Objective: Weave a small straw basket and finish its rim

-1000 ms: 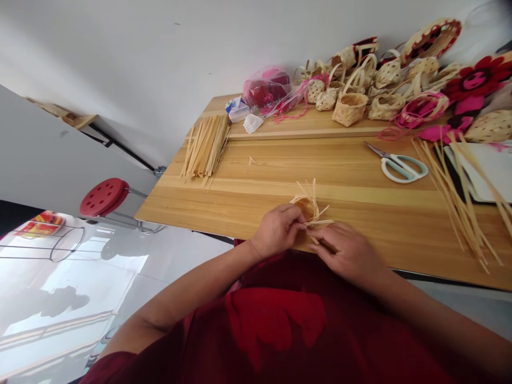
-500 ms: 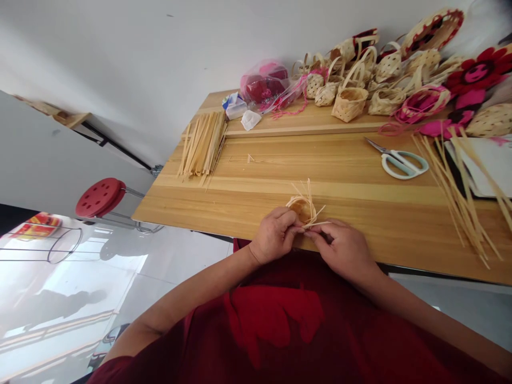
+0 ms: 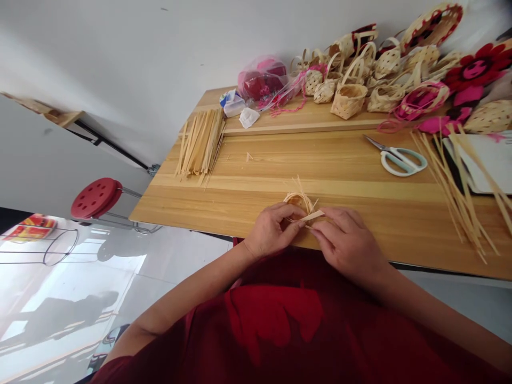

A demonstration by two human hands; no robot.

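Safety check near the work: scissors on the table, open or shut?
Shut: the blades of the white-handled scissors lie together in a single narrow point on the wooden table.

Right here, a small unfinished woven basket [image 3: 296, 201]: round tan base tipped up, loose pale strip ends [image 3: 301, 188] fanning out around it, and one flat strip [image 3: 314, 216] jutting sideways!

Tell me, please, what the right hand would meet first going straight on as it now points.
Probably the small half-woven basket in the left hand, just ahead; depth is unclear.
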